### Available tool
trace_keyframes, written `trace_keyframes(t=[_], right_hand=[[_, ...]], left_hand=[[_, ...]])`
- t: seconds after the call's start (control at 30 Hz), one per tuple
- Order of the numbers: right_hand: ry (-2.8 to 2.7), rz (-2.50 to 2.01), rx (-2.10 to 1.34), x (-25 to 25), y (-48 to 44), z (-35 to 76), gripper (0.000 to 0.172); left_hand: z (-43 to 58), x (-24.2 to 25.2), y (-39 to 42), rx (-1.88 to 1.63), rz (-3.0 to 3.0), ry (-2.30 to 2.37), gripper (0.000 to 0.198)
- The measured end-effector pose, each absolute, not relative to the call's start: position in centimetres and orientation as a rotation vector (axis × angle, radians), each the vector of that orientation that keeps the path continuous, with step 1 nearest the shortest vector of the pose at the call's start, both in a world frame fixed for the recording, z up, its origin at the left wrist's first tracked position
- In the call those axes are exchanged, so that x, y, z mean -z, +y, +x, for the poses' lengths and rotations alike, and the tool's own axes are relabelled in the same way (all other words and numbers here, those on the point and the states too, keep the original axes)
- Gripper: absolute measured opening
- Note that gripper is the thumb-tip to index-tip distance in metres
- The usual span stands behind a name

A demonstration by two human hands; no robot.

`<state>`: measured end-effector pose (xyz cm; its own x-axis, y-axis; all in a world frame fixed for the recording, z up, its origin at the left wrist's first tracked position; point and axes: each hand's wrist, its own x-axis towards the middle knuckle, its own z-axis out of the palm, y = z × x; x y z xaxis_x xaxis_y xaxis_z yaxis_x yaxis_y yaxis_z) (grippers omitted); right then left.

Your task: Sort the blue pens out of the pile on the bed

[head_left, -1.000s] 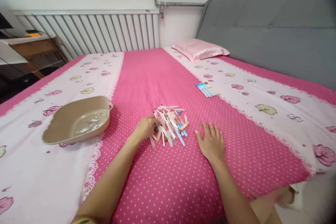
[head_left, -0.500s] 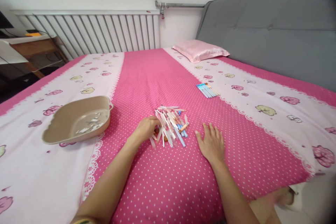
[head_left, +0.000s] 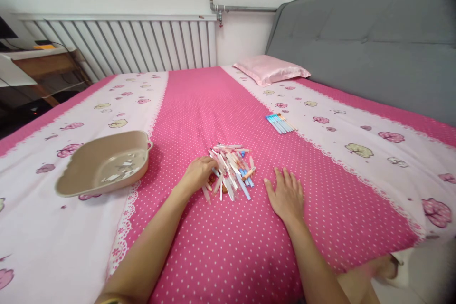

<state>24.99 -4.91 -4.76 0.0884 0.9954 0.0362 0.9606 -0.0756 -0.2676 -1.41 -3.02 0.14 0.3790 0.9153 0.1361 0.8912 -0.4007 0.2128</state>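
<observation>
A loose heap of pens (head_left: 231, 171), mostly white, pink and blue, lies on the pink dotted bedsheet (head_left: 221, 242). My left hand (head_left: 196, 174) rests at the heap's left edge, its fingers curled in among the pens; what they grip is hidden. Just right of the heap my right hand (head_left: 287, 194) lies flat on the sheet, fingers stretched out and holding nothing. A neat row of blue pens (head_left: 280, 122) sits farther back on the right.
A beige plastic basin (head_left: 103, 164) with paper scraps inside stands on the sheet to the left. A pink pillow (head_left: 270, 69) lies at the grey headboard (head_left: 363, 42). A white radiator (head_left: 121, 42) lines the far wall. A wooden desk (head_left: 42, 64) stands at far left.
My left hand's fingers have shifted slightly among the pens at the heap's left edge. My right hand stays flat. The view has drifted a little.
</observation>
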Motion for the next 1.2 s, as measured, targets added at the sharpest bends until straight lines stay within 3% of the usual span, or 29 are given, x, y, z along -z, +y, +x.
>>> trace_keyframes(t=[0.37,0.67,0.87,1.2], right_hand=[[-1.968,-2.127,-0.223,4.8,-5.0,25.0,0.062],[-1.957,-2.137,-0.24,4.8,-4.9,25.0,0.063],[-1.955,-2.138,-0.23,4.8,-4.9,24.9,0.063],[-1.959,-2.135,-0.229,4.9,-4.9,25.0,0.062]], left_hand=[[0.2,-3.6,-5.0,-0.706,2.159,1.857,0.022],[1.8,-3.2,-5.7,-0.099,1.988,1.957,0.038],[2.5,-2.9,-6.0,0.065,1.983,2.004,0.021],[4.1,-2.0,-6.7,0.137,2.029,2.071,0.019]])
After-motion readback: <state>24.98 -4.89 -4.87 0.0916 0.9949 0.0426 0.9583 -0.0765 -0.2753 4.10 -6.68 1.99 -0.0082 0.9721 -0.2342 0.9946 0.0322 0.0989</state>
